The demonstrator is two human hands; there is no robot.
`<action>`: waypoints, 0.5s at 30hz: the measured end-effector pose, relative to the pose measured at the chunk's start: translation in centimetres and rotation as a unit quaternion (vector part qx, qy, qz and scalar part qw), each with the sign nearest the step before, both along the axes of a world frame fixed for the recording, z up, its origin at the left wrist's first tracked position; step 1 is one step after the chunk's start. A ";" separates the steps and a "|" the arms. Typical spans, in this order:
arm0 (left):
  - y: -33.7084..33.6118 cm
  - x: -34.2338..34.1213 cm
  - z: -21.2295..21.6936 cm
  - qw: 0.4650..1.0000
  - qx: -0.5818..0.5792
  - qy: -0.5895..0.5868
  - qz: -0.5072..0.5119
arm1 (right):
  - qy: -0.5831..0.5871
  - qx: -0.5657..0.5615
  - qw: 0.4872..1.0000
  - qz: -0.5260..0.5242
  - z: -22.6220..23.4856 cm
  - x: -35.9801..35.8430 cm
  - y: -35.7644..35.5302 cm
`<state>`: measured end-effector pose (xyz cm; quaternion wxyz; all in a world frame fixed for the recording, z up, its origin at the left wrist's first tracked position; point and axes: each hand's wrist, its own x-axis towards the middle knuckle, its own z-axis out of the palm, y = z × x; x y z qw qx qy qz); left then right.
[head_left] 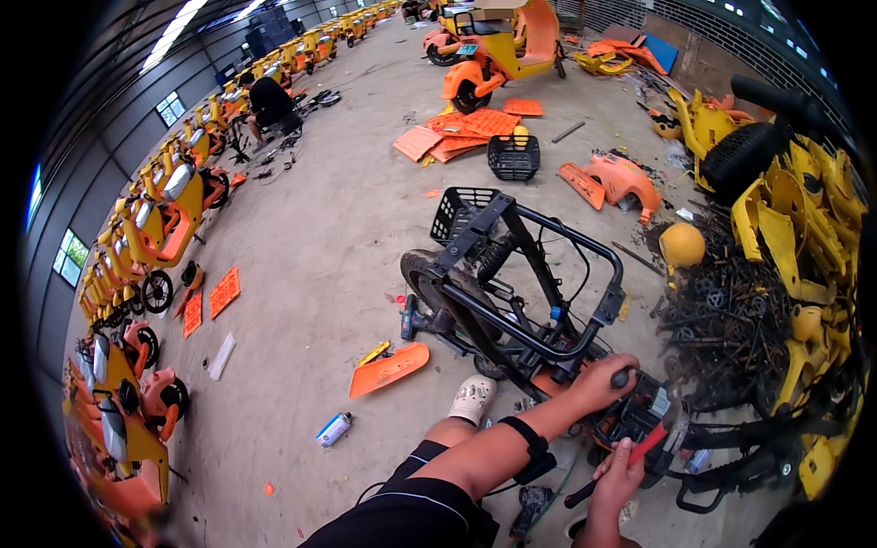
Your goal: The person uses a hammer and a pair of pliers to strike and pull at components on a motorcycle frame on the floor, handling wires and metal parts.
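My left hand (598, 384) is closed round a short black grip (620, 377) above the stripped scooter frame (539, 338). Lower down, my right hand (618, 475) grips a tool with a red shaft (647, 446) and a black handle end (581, 496). The shaft's far end reaches dark parts at the frame's near right end; whether both grips belong to one tool I cannot tell. The black tubular frame lies on the floor, with a wheel (425, 274) and a black basket (461, 212) at its far end.
A power drill (413, 318) lies left of the frame, another (530, 508) by my arms. An orange panel (388, 369) and a spray can (333, 428) lie on the floor. Black metal parts (731, 320) and yellow panels (795, 210) are heaped right. Scooters line the left; a person (268, 102) crouches there.
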<state>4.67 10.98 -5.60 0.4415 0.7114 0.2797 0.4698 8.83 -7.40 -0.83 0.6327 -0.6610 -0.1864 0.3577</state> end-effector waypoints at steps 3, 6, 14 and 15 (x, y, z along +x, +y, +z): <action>-0.3 0.2 -0.5 1.000 -0.013 0.005 -0.005 | 0.006 0.002 1.000 0.000 0.3 0.0 -0.6; -0.6 -0.1 -0.7 1.000 -0.010 -0.014 -0.003 | 0.031 -0.001 1.000 0.005 1.0 -0.1 -1.1; -1.3 -0.6 0.2 1.000 -0.026 -0.010 -0.007 | 0.024 -0.018 0.999 0.018 0.9 -0.4 -1.5; -1.4 -0.5 0.1 1.000 -0.017 -0.009 -0.004 | 0.028 -0.017 0.999 0.016 0.9 -0.5 -1.6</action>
